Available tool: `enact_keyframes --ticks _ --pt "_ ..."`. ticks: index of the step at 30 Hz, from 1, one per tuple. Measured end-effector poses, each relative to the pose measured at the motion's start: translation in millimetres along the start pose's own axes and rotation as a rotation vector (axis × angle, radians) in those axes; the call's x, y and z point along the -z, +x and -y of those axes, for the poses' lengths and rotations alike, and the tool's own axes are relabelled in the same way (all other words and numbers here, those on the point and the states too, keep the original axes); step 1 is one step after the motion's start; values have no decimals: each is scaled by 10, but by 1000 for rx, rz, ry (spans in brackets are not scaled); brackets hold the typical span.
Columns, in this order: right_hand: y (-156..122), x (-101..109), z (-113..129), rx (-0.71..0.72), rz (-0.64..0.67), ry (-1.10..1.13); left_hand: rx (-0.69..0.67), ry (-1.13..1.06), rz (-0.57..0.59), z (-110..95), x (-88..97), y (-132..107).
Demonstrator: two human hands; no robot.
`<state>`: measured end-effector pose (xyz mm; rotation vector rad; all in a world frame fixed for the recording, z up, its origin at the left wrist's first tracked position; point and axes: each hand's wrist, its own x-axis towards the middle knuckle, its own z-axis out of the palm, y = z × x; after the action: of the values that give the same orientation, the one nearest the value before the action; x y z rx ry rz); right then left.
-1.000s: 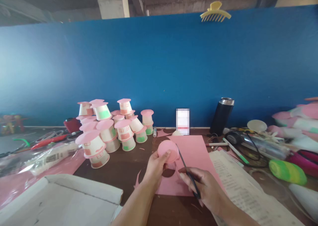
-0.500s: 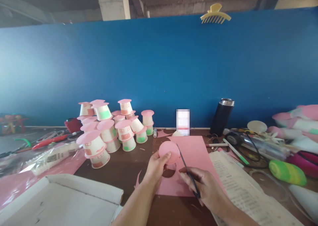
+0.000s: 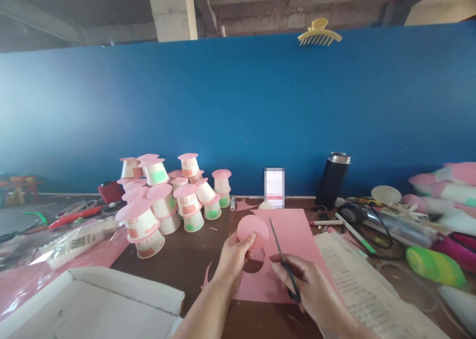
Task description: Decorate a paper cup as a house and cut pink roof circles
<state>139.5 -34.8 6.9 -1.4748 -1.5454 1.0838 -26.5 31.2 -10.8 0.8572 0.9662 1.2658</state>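
Note:
Between the thumb and fingers of my left hand (image 3: 238,257) is a round pink paper disc (image 3: 251,231), held up over the desk. My right hand (image 3: 301,277) grips black-handled scissors (image 3: 279,247), their blades pointing up and away, just right of the disc and apart from it. Beneath both hands lies a pink paper sheet (image 3: 293,230) with a curved cut-out near its left side. A thin curved pink offcut (image 3: 206,275) rests left of my left wrist.
Stacked paper cups (image 3: 188,200) with pink disc tops stand at the left. A white box (image 3: 85,299) sits front left. At the back right is a black flask (image 3: 332,180); printed paper (image 3: 345,274), a green-capped marker (image 3: 355,233) and a yellow-green object (image 3: 435,265) lie right.
The scissors have moved slightly right, away from the disc's edge. My left hand keeps its hold on the disc. The whole view has tilted up a little.

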Motion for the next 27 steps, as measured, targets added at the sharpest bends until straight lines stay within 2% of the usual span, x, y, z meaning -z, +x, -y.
enact_keyframes --ticks 15,27 --pt "-6 23 60 -46 -2 134 -37 16 69 -99 -19 -83" --pt "0 46 69 -63 -16 160 -48 -13 51 -71 8 -57"
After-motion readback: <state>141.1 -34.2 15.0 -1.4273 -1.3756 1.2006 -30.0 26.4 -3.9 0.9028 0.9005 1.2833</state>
